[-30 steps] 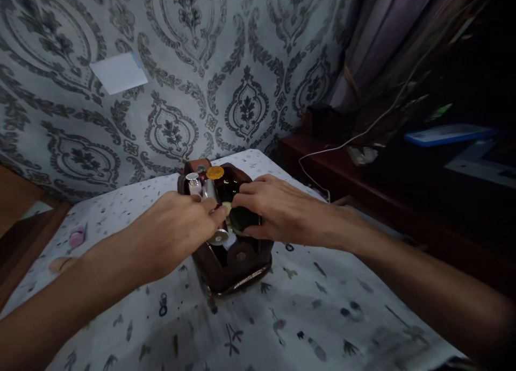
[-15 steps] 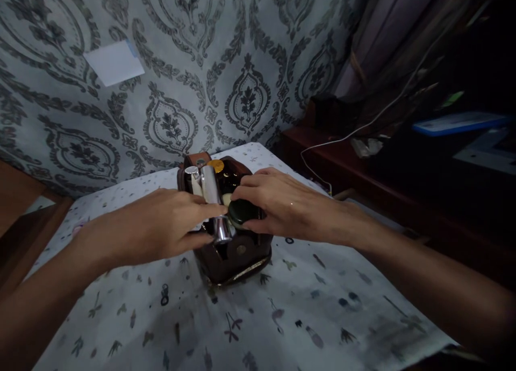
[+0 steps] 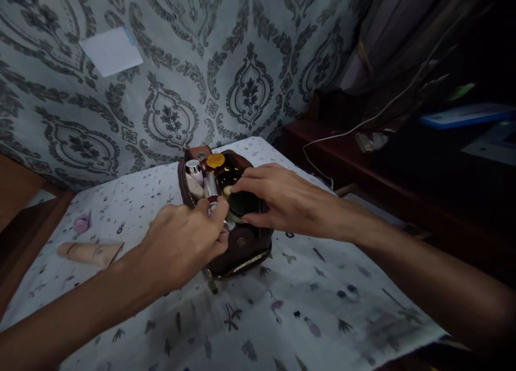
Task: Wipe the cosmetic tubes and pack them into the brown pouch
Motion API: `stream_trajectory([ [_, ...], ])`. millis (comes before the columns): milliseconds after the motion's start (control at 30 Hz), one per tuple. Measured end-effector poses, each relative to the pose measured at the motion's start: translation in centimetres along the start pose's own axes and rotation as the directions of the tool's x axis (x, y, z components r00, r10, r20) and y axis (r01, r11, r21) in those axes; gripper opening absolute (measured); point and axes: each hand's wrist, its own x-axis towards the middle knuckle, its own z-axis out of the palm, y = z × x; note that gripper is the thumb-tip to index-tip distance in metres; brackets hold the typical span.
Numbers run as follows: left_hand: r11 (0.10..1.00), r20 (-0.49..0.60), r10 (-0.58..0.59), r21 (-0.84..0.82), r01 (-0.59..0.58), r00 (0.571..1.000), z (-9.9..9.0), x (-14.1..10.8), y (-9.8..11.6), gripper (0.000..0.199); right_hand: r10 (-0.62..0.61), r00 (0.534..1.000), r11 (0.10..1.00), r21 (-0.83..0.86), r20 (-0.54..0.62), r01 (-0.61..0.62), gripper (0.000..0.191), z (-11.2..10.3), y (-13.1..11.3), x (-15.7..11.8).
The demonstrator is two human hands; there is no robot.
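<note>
An unzipped brown pouch (image 3: 242, 261) full of small bottles and tubes stands on the cloth. My left hand (image 3: 187, 244) is closed at its near left side, fingers curled around a small silver cylinder (image 3: 212, 205) that they mostly hide. My right hand (image 3: 288, 201) reaches in from the right. Its thumb and fingers are around a round dark green lid (image 3: 242, 204). Behind the hands are a silver tube (image 3: 210, 184), a silver-capped bottle (image 3: 193, 169) and a dark bottle with a gold cap (image 3: 215, 160).
Left on the patterned cloth (image 3: 250, 317) lie a beige tube (image 3: 91, 252) and a small purple item (image 3: 81, 223). Patterned wallpaper (image 3: 169, 113) rises behind. A white cable (image 3: 363, 126) crosses a dark red ledge (image 3: 322, 156) on the right.
My left hand has drawn back slightly and curled its fingers around the silver cylinder. My right hand stays at the green lid. The beige tube and purple item now show more fully.
</note>
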Motion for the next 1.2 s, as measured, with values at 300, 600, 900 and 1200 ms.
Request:
stream_trajectory([
  [300, 0.828, -0.462, -0.485, -0.514, 0.222, 0.743, 0.8, -1.8, -3.0, 0.027, 0.13, 0.953, 0.955, 0.294, -0.272, -0.046, 0.033, 0.9, -1.8, 0.3],
  [600, 0.658, -0.361, -0.646, -0.71, 0.25, 0.673, 0.8, -2.6, -2.9, 0.032, 0.214, 0.976, 0.878, 0.446, -0.047, -0.171, 0.022, 2.6, -3.7, 1.9],
  [900, 0.645, -0.393, -0.62, -0.748, 0.156, 0.679, 1.9, -1.8, -2.7, 0.03, 0.212, 0.975, 0.925, 0.309, 0.064, -0.222, 0.027, 3.6, -3.0, 2.4],
  [1200, 0.654, -0.383, -0.545, -0.751, 0.093, 0.746, 2.8, -1.7, -2.3, 0.026, 0.025, 0.983, 0.995, 0.09, 0.181, -0.042, 0.029, 4.7, -3.3, 4.4],
])
